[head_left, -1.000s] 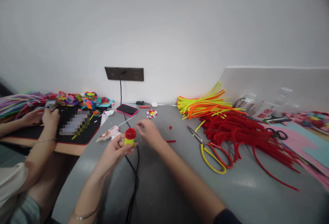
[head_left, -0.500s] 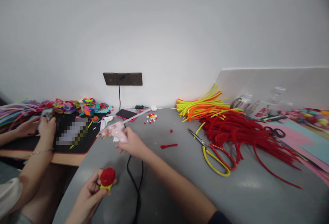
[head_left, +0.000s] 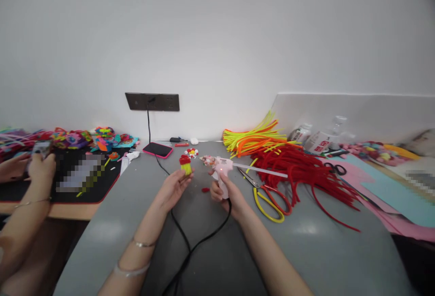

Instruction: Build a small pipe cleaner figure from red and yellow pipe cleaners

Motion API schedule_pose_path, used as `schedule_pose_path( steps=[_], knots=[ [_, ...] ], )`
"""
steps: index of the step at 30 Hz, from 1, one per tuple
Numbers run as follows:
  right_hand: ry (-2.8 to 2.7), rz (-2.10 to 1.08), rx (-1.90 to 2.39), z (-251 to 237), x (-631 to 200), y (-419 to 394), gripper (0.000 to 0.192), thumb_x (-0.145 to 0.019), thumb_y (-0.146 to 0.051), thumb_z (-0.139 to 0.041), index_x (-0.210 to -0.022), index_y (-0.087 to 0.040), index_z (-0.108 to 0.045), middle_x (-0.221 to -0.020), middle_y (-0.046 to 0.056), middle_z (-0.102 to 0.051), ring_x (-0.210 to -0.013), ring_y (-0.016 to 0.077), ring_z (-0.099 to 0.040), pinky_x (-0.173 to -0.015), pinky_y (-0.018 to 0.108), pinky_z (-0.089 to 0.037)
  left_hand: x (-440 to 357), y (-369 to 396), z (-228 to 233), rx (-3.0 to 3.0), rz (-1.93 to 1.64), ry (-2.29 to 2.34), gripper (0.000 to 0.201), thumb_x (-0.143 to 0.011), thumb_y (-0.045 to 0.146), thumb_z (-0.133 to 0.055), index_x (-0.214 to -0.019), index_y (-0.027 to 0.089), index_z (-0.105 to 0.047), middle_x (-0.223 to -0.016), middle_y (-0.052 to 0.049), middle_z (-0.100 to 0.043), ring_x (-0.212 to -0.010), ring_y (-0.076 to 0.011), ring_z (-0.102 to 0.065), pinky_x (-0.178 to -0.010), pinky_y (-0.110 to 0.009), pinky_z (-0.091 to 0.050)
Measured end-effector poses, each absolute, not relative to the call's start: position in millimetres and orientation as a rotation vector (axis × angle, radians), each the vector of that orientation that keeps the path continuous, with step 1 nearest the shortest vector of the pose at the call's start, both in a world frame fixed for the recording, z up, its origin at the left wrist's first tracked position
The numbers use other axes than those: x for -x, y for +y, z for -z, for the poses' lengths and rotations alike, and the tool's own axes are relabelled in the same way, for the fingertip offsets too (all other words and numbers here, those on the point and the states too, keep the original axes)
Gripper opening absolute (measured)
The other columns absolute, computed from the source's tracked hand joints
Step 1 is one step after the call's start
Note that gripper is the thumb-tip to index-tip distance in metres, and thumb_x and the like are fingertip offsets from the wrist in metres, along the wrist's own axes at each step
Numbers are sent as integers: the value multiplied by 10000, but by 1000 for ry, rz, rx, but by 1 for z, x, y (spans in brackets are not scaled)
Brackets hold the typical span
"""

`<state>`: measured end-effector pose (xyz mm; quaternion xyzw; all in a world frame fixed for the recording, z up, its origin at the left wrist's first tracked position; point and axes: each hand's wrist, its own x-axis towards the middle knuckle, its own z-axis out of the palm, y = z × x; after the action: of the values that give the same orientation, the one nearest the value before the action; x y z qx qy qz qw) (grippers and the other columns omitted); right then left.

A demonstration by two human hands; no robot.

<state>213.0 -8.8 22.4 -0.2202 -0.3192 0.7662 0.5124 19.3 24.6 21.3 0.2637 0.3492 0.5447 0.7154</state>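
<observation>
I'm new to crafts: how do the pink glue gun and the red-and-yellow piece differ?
The glue gun is mostly pink; the red-and-yellow piece is red above yellow. The glue gun is larger, with a black cord; the red-and-yellow piece is smaller, with none visible. Both are held: one in the right hand, one in the left hand.

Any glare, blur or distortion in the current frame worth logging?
Head view: pale glare on the grey table; fine detail on the glue gun and red-and-yellow piece looks slightly soft; pixelated patches sit over the black mat and at the right edge; the top-right corner looks dark.
</observation>
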Motion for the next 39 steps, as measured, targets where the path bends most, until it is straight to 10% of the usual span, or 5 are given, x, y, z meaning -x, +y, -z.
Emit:
schedule_pose_path(
  steps=[7,14,23,33,39],
  knots=[
    [-807,-1752,517,3,-228,-6,452,-800,-548,-645,-1047,-176,-573,-459,-114,-339,-375,63,-246,-426,211,-185,-39,55,-4,-657,-1166,770,216,-661,171,-809,-737,142,-609,-936,-64,-732,-723,-102,-662,-589,-172,-487],
    [-793,-1684,579,0,-228,-3,468,-785,-572,-634,-1034,-182,-570,-469,-112,-327,-372,66,-247,-432,225,-186,-36,56,-5,-860,-1030,730,424,-693,153,-794,-1089,168,-644,-1002,-70,-707,-857,-160,-679,-708,-233,-499],
    [-739,-1731,548,3,-230,-5,440,-786,-556,-632,-1037,-199,-577,-466,-108,-328,-369,73,-245,-427,226,-190,-38,63,3,-813,-1081,840,283,-790,379,-721,-915,126,-693,-879,-88,-713,-708,-131,-650,-544,-188,-441],
    [-751,-1646,596,2,-229,-9,430,-807,-565,-608,-1041,-206,-569,-470,-112,-319,-363,65,-259,-431,219,-211,-32,63,-3,-719,-1020,716,275,-712,171,-787,-976,122,-730,-1007,-93,-736,-891,-157,-671,-814,-242,-502],
    [-908,-1625,682,5,-227,-13,469,-811,-593,-592,-1006,-166,-579,-446,-105,-363,-345,65,-269,-401,223,-175,-32,66,5,-693,-1075,735,209,-722,197,-793,-903,120,-722,-876,-65,-729,-692,-103,-630,-617,-200,-456]
  ],
)
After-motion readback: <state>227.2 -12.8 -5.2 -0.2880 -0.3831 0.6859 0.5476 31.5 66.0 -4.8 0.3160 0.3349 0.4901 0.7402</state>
